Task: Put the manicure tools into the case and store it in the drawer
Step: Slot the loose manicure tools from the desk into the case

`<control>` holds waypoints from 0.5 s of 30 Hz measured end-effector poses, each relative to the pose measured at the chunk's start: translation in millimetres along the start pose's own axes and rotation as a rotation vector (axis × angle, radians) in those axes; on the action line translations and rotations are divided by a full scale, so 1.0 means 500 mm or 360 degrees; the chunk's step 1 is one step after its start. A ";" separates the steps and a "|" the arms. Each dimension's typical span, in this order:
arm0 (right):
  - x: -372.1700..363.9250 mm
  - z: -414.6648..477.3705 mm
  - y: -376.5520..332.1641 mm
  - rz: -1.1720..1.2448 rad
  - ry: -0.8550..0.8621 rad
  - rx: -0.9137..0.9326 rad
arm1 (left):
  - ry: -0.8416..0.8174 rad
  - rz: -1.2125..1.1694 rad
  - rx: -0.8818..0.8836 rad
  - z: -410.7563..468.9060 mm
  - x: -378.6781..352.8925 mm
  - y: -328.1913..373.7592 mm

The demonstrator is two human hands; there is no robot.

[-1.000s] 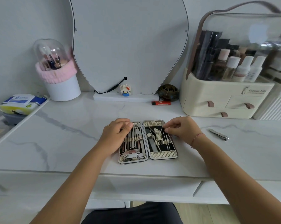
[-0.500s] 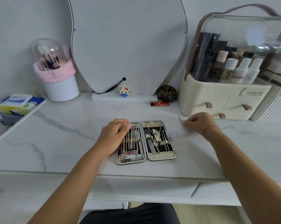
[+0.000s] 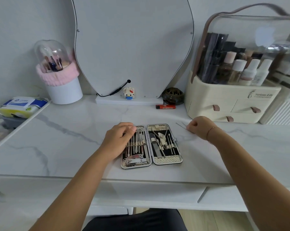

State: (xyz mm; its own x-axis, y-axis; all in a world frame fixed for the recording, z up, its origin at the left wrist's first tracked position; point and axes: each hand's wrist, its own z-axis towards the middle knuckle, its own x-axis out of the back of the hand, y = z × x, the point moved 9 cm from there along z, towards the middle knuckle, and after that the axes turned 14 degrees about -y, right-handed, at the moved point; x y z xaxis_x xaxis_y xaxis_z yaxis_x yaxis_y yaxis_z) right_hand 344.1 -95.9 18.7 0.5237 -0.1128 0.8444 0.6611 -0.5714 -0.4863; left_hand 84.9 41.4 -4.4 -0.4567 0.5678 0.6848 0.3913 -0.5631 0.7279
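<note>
The manicure case [image 3: 167,160] lies open flat on the white marble tabletop [image 3: 65,147], with several metal tools strapped into both halves. My left hand [image 3: 119,140] rests on the case's left half, fingers lying over the tool tips. My right hand [image 3: 199,127] is on the table just right of the case, fingers curled, pinching a thin metal tool [image 3: 180,125] whose tip points back-left. The desk drawer [image 3: 157,192] under the tabletop's front edge is closed.
Behind the case stand a mirror [image 3: 132,47], a small toy figure [image 3: 128,93], a dark round pot [image 3: 173,95] and a red lighter [image 3: 165,106]. A cream cosmetics organiser [image 3: 227,104] fills the back right. A brush holder [image 3: 60,80] and wipes pack [image 3: 22,106] sit at the left.
My right hand has left the case's right half, moved right over the table, and now pinches a thin metal tool. My left hand stays on the case.
</note>
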 end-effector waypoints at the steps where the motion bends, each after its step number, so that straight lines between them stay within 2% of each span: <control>1: 0.004 -0.004 0.001 0.0056 0.0036 0.0049 | 0.0001 -0.0002 0.0000 0.000 0.000 0.000; 3: 0.006 -0.013 -0.002 0.0362 0.0065 0.0180 | 0.0006 -0.0009 -0.0003 -0.001 0.001 0.000; 5: -0.011 -0.023 -0.017 0.0822 -0.0064 0.0304 | 0.0007 -0.0019 -0.0001 -0.001 0.001 0.001; 7: -0.033 -0.028 -0.039 0.1071 -0.0223 0.0381 | 0.0010 -0.0022 0.0002 -0.002 0.001 0.001; 11: -0.072 -0.029 -0.077 0.1227 -0.0417 0.0425 | 0.0003 -0.0019 -0.0007 -0.003 0.001 0.004; 15: -0.082 -0.024 -0.088 0.1157 -0.0387 0.0412 | 0.0003 -0.0027 0.0003 -0.002 0.001 0.001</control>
State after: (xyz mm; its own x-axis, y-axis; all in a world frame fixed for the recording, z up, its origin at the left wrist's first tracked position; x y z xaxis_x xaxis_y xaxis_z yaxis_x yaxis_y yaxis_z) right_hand 287.1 -76.0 8.0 0.9529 -0.1869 0.2390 0.1980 -0.2137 -0.9566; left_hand 84.3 40.7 -3.8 -0.4650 0.5760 0.6723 0.3847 -0.5525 0.7394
